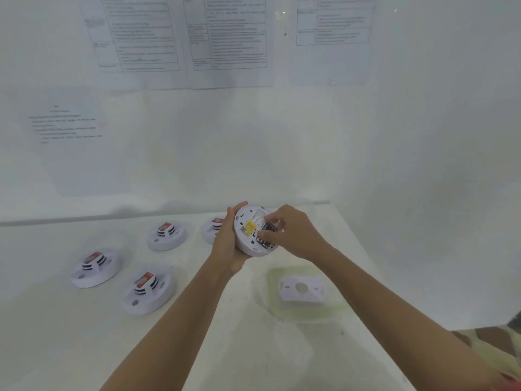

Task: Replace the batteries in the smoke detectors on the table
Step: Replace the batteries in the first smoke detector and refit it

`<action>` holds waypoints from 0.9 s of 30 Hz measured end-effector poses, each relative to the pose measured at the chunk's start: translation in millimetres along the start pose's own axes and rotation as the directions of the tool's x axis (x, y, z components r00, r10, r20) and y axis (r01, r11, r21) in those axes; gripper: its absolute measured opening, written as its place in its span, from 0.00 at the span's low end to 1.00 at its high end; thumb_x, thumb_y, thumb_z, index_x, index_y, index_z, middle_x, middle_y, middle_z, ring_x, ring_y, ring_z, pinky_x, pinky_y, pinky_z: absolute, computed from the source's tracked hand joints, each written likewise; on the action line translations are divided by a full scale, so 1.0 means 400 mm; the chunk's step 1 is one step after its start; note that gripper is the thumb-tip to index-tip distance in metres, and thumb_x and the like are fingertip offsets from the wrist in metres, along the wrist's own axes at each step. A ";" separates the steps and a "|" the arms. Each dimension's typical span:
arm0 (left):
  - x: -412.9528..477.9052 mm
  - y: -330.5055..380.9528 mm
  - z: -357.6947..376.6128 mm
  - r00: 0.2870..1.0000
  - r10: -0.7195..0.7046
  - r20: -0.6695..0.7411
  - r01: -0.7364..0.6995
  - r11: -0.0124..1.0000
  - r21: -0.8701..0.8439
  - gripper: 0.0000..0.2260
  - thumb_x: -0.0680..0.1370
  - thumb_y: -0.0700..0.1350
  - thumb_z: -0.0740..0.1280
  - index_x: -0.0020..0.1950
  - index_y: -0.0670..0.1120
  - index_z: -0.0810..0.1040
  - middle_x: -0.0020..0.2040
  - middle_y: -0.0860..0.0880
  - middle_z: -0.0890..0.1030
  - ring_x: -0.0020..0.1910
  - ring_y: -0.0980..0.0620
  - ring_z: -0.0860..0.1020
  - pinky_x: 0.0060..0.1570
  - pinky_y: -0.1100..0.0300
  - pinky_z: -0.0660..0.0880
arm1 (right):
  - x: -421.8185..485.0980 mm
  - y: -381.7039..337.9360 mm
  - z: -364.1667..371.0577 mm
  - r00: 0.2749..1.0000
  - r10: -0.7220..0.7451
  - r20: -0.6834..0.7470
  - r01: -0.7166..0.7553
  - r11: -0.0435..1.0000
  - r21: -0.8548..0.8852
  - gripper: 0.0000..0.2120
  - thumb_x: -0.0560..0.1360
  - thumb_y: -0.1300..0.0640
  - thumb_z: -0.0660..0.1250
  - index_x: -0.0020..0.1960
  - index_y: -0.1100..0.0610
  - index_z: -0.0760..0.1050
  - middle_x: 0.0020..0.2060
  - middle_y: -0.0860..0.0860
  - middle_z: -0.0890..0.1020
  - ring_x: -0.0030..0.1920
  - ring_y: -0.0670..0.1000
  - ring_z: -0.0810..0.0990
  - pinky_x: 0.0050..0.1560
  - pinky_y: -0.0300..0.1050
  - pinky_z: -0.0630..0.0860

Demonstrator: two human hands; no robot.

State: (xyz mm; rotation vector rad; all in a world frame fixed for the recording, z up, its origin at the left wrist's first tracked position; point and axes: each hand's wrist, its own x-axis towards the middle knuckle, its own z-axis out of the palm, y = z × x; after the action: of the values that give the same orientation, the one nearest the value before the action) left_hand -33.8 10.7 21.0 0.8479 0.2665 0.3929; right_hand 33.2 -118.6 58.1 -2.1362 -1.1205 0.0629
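Fingers point(263, 235) pinching the battery point(267, 228) inside round white plastic detector point(249, 244), left hand point(227, 244) cupping it.

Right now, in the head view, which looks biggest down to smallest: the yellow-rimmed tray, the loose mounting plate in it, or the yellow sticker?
1. Yellow-rimmed tray
2. Mounting plate
3. Yellow sticker on the held smoke detector

Both bare forearms extend forward from the lower frame and converge at centre. The left hand point(225, 244) is turned palm-inward, fingers curled around the far edge of the smoke detector point(248, 231), cupping it from the left and below. The right hand point(293, 235) is arched, wrist raised, fingertips point(263, 235) pinched together against the detector's exposed back.
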 end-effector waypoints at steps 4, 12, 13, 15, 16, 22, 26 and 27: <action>0.072 -0.018 0.041 0.997 0.064 -0.043 -0.064 0.998 0.000 0.16 0.82 0.55 0.49 0.50 0.53 0.75 0.44 0.49 0.83 0.41 0.48 0.82 0.45 0.51 0.76 | 0.047 0.038 -0.025 1.000 0.019 0.000 -0.019 1.000 -0.007 0.16 0.70 0.52 0.72 0.51 0.62 0.78 0.50 0.56 0.73 0.51 0.54 0.73 0.47 0.40 0.68; 0.159 -0.060 0.076 0.974 0.165 -0.157 -0.168 0.986 -0.005 0.15 0.82 0.55 0.50 0.52 0.52 0.74 0.52 0.44 0.79 0.48 0.44 0.78 0.51 0.48 0.75 | 0.146 0.114 -0.063 0.995 -0.026 0.100 0.031 0.998 -0.057 0.20 0.66 0.52 0.75 0.46 0.69 0.79 0.38 0.63 0.77 0.41 0.61 0.73 0.37 0.43 0.65; 0.163 -0.059 0.076 0.970 0.171 -0.175 -0.173 0.985 0.004 0.15 0.82 0.55 0.50 0.51 0.52 0.75 0.51 0.45 0.79 0.47 0.45 0.78 0.49 0.49 0.75 | 0.154 0.119 -0.065 0.992 -0.035 0.120 0.043 0.997 -0.058 0.20 0.66 0.52 0.75 0.47 0.69 0.79 0.41 0.64 0.78 0.43 0.62 0.76 0.39 0.45 0.70; 0.174 -0.059 0.073 0.963 0.184 -0.197 -0.182 0.983 0.028 0.15 0.83 0.54 0.50 0.49 0.52 0.75 0.49 0.47 0.79 0.45 0.46 0.78 0.46 0.52 0.76 | 0.163 0.123 -0.069 0.987 -0.052 0.150 0.059 0.997 -0.044 0.19 0.67 0.55 0.75 0.49 0.68 0.79 0.47 0.66 0.79 0.49 0.63 0.78 0.50 0.55 0.75; 0.180 -0.059 0.068 0.960 0.187 -0.210 -0.182 0.982 0.041 0.15 0.83 0.54 0.50 0.49 0.52 0.75 0.49 0.47 0.79 0.45 0.47 0.78 0.44 0.53 0.76 | 0.165 0.124 -0.069 0.984 -0.066 0.164 0.073 0.997 -0.037 0.17 0.68 0.56 0.74 0.49 0.67 0.80 0.49 0.66 0.79 0.51 0.63 0.78 0.53 0.56 0.74; 0.196 -0.048 0.044 0.945 0.191 -0.267 -0.173 0.981 0.089 0.15 0.83 0.52 0.51 0.49 0.50 0.75 0.46 0.48 0.79 0.44 0.49 0.78 0.43 0.55 0.76 | 0.189 0.127 -0.047 0.964 -0.136 0.229 0.159 0.984 -0.085 0.16 0.71 0.56 0.70 0.49 0.70 0.78 0.48 0.68 0.77 0.49 0.65 0.77 0.45 0.52 0.75; 0.207 -0.035 0.032 0.936 0.170 -0.307 -0.137 0.982 0.129 0.14 0.81 0.54 0.53 0.56 0.49 0.74 0.51 0.46 0.79 0.45 0.48 0.79 0.41 0.57 0.77 | 0.198 0.121 -0.028 0.959 -0.164 0.229 0.206 0.963 -0.172 0.17 0.71 0.52 0.68 0.48 0.67 0.78 0.47 0.60 0.75 0.47 0.59 0.75 0.44 0.48 0.71; 0.210 -0.033 0.034 0.937 0.167 -0.305 -0.131 0.982 0.135 0.14 0.81 0.54 0.53 0.56 0.49 0.74 0.52 0.46 0.78 0.45 0.48 0.79 0.40 0.57 0.77 | 0.199 0.120 -0.025 0.959 -0.170 0.226 0.215 0.958 -0.190 0.16 0.72 0.51 0.67 0.48 0.66 0.78 0.48 0.59 0.74 0.46 0.58 0.75 0.45 0.48 0.71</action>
State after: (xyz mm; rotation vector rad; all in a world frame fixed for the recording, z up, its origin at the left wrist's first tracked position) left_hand 49.5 30.5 13.3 0.9185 0.5277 0.6630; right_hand 120.1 -83.4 57.6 -2.2332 -1.5153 0.0802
